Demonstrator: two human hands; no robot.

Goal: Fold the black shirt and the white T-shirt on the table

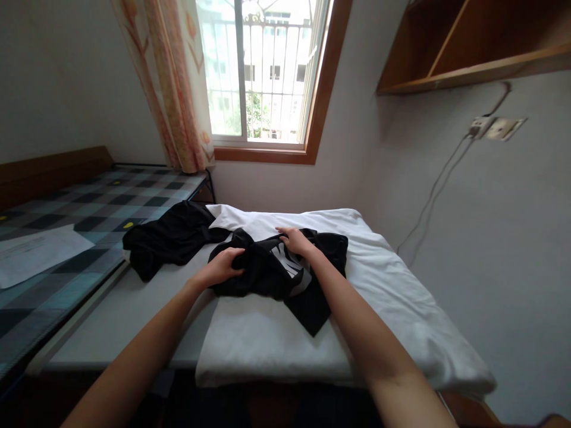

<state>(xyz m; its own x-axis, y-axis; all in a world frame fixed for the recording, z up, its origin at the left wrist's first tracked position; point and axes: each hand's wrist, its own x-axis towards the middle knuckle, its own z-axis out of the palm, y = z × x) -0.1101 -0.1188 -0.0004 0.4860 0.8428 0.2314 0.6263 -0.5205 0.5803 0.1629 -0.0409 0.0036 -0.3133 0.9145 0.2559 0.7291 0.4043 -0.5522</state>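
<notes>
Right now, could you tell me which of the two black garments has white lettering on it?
The black garment with white lettering is the one under both hands, on the white cloth. The other black garment, plain, lies to its left, untouched.

Black garment [272, 270] with white lettering, white sheet [392, 297], blue-black checked mattress [89, 208], peach curtain [178, 89]

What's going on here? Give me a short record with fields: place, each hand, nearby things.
place: room with a window; white cloth over a table
left hand: on the left edge of a black garment, fingers curled into the fabric
right hand: flat on the garment's top
print: white lettering on the garment
nearby: second black garment to the left; checked bed with a paper
</notes>
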